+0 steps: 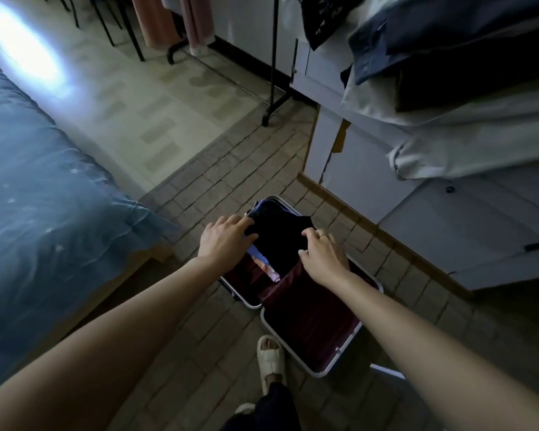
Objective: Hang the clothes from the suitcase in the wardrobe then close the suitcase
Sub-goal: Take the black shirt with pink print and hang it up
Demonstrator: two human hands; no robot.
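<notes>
Open suitcase [308,321] on the tiled floor [218,178] — 2 hands reach in: left hand [221,241] and right hand [322,253] both grip a dark garment [277,237] lying in its far half, fingers curled.

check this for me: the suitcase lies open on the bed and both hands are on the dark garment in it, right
Not quite. The head view shows the open suitcase lying on the tiled floor beside the bed, not on it. Both the left hand and right hand are on the dark garment.

Bedroom, bed [44,188], clothes rack [271,57], cabinets [386,169]
</notes>
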